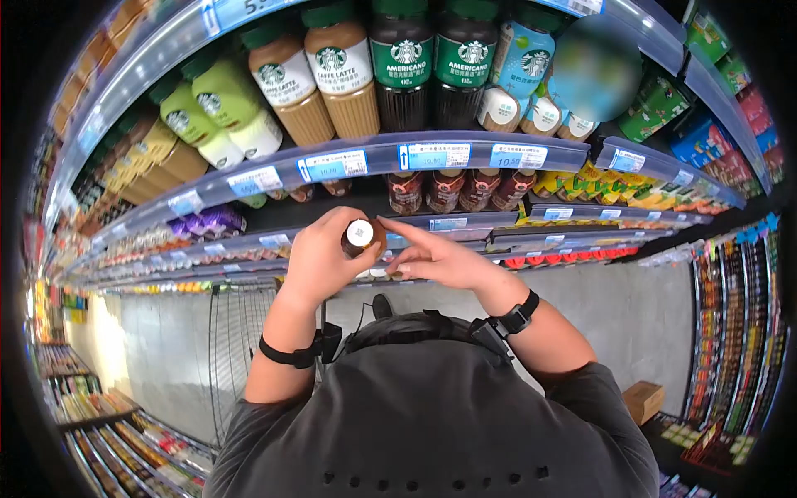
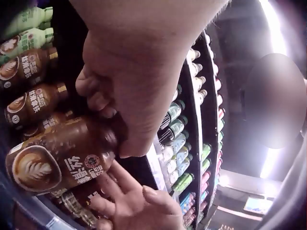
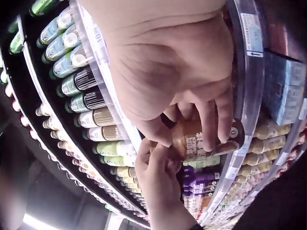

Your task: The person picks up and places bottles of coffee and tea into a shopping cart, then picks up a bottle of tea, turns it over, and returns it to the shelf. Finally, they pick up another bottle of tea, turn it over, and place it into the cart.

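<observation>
A brown bottle of latte coffee with a latte-art cup on its label is held over the shelf front. Its white round top faces up in the head view. My left hand grips the bottle around its neck, thumb on the near side. My right hand is on the bottle's right, palm turned to it. In the right wrist view its fairly straight fingers lie across the bottle's side, with the thumb by the neck. The left wrist view shows the right fingers spread beside the bottle.
Similar brown bottles stand on the shelf below the price rail. Larger coffee bottles line the shelf above. A wire cart stands at the left on the grey floor. A cardboard box is behind at the right.
</observation>
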{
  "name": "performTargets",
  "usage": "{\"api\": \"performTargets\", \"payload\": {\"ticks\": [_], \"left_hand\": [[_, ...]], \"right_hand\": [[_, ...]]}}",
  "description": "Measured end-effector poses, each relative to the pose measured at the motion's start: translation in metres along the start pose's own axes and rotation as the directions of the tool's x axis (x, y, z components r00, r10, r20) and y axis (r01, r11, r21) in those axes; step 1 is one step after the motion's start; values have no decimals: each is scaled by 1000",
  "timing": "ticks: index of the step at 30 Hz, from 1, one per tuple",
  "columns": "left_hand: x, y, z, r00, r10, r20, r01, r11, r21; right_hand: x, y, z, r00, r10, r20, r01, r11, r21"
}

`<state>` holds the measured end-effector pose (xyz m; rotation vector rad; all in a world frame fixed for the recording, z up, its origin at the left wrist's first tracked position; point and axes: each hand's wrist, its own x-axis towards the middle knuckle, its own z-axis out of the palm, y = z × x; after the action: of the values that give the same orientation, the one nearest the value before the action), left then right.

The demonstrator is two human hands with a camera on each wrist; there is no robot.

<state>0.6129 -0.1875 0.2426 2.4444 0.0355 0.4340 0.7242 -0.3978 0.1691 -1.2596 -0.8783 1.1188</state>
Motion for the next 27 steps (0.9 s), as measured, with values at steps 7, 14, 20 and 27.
{"api": "performTargets", "payload": {"ticks": [7, 14, 20, 27], "left_hand": [[-82, 61, 16, 979, -161, -123, 145, 980, -135], [-153, 99, 24, 930, -342, -131, 311, 926, -212], [-198, 107, 11, 847, -507, -161, 445, 841, -309], [-253, 95, -7, 755, -633, -174, 563, 760, -324]], "right_hand": [[-41, 59, 12, 972, 163, 171, -148, 984, -95], [-69, 108, 46, 925, 50, 377, -123, 978, 170], [-81, 76, 62, 904, 163, 395, -214, 973, 90], [-70, 65, 95, 888, 263, 377, -312, 947, 73]]}}
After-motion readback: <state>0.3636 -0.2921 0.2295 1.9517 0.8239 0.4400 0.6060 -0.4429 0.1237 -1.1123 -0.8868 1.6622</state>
